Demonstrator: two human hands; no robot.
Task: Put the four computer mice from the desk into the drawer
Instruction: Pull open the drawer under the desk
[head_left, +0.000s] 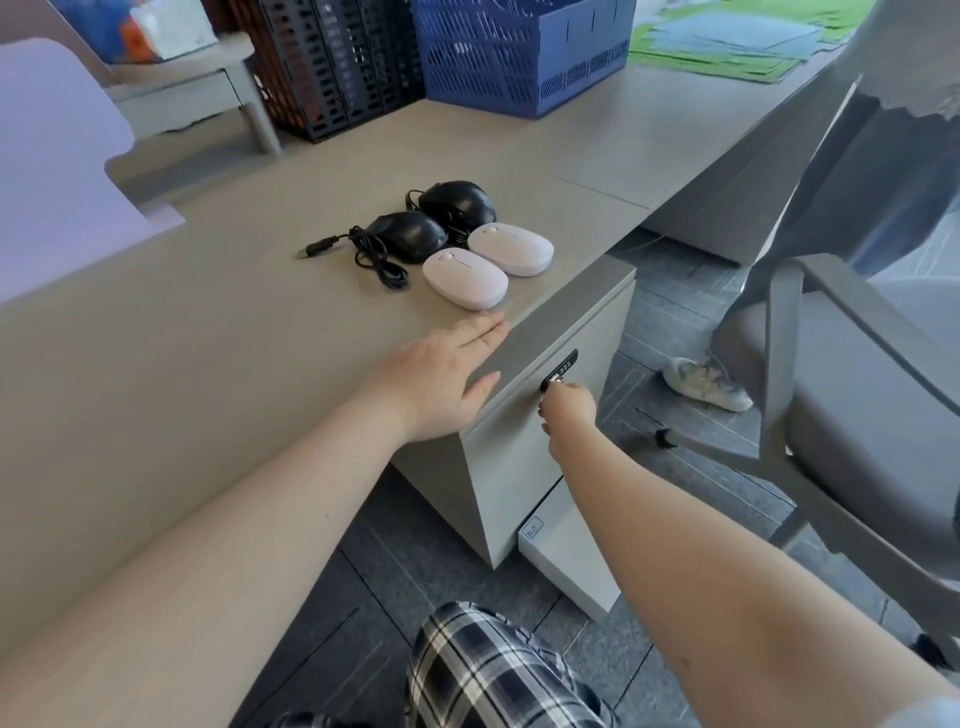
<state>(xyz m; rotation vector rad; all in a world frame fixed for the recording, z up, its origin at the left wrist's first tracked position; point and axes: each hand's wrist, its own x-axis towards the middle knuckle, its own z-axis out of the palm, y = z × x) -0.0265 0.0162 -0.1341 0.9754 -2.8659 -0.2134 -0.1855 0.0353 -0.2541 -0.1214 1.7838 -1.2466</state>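
Two white wireless mice, a near one (465, 278) and a far one (511, 248), lie by the desk's (208, 338) right edge. Behind them sit two black wired mice, one to the left (408, 235) and one further back (458, 201), with coiled cables. My left hand (439, 374) rests flat on the desk edge just below the white mice, fingers apart. The drawer (550, 395) under the desk is closed. My right hand (566, 415) pinches the small metal knob under the drawer's black combination lock (561, 366).
A blue basket (519, 52) and black crates (332, 62) stand at the back of the desk. A grey office chair (857, 389) stands to the right. Another person's leg and shoe (706, 382) are beside the chair. A white box (566, 556) sits on the floor under the drawer.
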